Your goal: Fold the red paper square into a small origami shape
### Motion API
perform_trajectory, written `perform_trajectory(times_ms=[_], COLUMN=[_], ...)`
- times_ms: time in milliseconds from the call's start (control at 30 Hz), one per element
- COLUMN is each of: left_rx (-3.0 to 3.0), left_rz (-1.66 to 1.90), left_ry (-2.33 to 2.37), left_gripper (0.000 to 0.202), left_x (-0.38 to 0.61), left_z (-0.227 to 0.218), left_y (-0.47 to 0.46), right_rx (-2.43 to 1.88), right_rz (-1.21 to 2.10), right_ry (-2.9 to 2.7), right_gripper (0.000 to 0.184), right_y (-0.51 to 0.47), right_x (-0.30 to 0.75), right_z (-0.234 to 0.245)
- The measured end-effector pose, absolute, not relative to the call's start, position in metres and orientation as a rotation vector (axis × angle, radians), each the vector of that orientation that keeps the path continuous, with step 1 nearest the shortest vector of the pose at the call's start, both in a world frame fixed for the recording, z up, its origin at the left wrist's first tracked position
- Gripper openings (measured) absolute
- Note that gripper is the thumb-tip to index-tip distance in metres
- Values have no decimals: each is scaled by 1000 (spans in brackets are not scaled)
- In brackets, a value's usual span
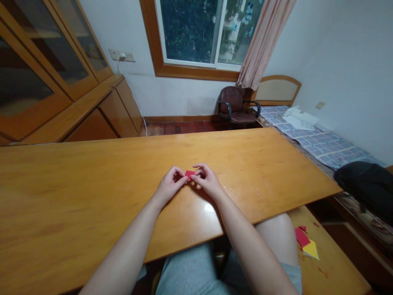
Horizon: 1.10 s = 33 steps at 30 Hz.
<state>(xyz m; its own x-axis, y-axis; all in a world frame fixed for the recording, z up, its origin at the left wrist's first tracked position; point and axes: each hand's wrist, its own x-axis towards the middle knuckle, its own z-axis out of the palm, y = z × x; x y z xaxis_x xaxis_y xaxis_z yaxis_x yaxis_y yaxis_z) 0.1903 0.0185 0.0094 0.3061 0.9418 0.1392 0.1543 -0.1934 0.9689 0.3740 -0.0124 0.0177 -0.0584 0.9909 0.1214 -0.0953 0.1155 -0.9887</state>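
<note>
- Pinches a small red paper between both hands, low over the table, about midway between its far and near edges.
- Grips the paper's left side with the left hand: fingers curled in tight, thumb and forefinger closed on it.
- Grips the right side with the right hand the same way, fingertips bent inward and closed on the paper, knuckles of the two hands nearly meeting.
- Cannot tell whether the paper rests on the wood or sits just clear of it.
- Leaves broad bare tabletop to the left, to the right and ahead of the hands, with the near edge under the forearms and the right end cut off square, well apart from the right hand.
- Smooth varnished yellow wood, glossy, with a bright patch just beside the right wrist and a few pale specks farther right.
- Thin, flat, straight-edged paper, matt red, mostly hidden by fingertips.
- Past the table's right end and lower down: a wooden bench with flat red scraps and a yellow scrap overlapping near its left edge.
- Farther off: a bed in blue checked cloth with a soft black bag at its near end, a dark padded armchair below the window, and a glass-fronted wooden cabinet along the left wall.
</note>
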Motion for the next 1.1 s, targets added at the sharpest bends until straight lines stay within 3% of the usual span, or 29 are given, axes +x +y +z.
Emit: perform_trajectory(times_ms=[967, 1100], left_rx=[1598, 1627], left_rz=[1020, 1005], left_ry=[1037, 1050], left_gripper=[20, 21], left_x=[188, 189], left_z=[12, 12], left_y=[18, 18], right_rx=[-1039, -1053], right_rz=[1132, 1137], right_ry=[-1242, -1275], right_gripper=[31, 39], right_y=[-9, -9], right_x=[376, 374], right_z=[11, 13])
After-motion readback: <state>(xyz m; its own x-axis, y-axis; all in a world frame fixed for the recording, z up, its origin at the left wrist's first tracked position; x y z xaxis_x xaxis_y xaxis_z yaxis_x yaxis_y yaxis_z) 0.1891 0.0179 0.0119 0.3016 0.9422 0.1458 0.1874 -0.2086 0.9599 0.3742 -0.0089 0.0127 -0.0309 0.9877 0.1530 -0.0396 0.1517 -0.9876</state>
